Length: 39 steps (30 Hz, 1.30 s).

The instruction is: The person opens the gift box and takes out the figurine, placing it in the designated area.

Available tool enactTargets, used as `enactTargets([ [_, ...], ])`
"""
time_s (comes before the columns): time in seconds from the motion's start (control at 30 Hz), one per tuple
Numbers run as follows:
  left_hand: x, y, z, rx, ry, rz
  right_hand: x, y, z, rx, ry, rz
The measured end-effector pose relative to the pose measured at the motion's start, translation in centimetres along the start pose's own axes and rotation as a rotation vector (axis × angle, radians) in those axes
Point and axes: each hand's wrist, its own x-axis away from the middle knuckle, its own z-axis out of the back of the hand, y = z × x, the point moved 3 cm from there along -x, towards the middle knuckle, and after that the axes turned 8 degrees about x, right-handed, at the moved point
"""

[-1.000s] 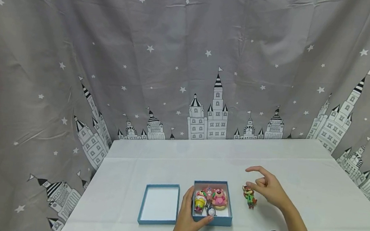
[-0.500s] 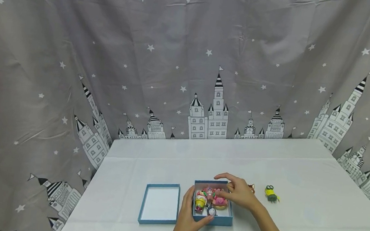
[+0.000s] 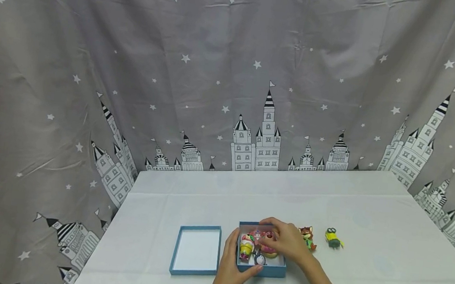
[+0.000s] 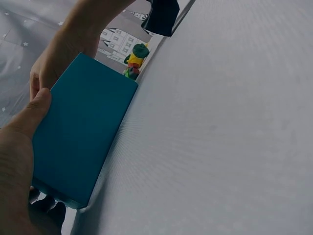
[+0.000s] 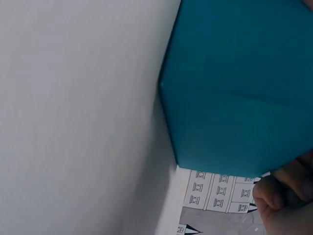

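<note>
My left hand [image 3: 229, 270] grips an open blue box [image 3: 264, 272] along its left side, thumb at the front wall, fingers at the left wall. Inside lie a figure in yellow [image 3: 246, 246], a small grey-and-white figure [image 3: 259, 259], a pink starfish figure [image 3: 257, 234] and a pink bear figure [image 3: 269, 250]. My right hand [image 3: 289, 241] reaches over the box from the right. Its thumb tip overlaps the two pink figures, and the index finger bends above the back rim. I cannot tell whether it pinches a figure. Both wrist views show the box's blue outer walls.
A fox figure [image 3: 307, 237] in green lies just right of the right hand, with a yellow one-piece toy, a Minion figure [image 3: 333, 238], beyond it. The blue-edged box lid [image 3: 196, 250] lies left of the box. A grey castle-print curtain [image 3: 199, 89] hangs behind the white table [image 3: 386, 248].
My right hand has moved left from above the fox figure to over the box, then lower among the pink figures. The fox and Minion figures came into view. The left hand has stayed put.
</note>
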Motion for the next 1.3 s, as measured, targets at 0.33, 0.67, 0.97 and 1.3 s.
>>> enactTargets([
  [0.33, -0.1, 0.0, -0.1, 0.004, -0.001, 0.008, 0.3, -0.5, -0.5, 0.113, 0.085, 0.016],
  [0.67, -0.1, 0.1, 0.0, -0.007, 0.002, -0.001, 0.3, -0.1, -0.2, -0.025, 0.143, -0.013],
  [0.97, -0.1, 0.0, 0.0, -0.01, 0.002, -0.011, 0.3, 1.9, 0.3, -0.156, 0.005, -0.089],
  [1.3, -0.1, -0.1, -0.1, -0.013, 0.002, -0.009, 0.4, 2.3, 0.1, -0.172, -0.067, -0.209],
])
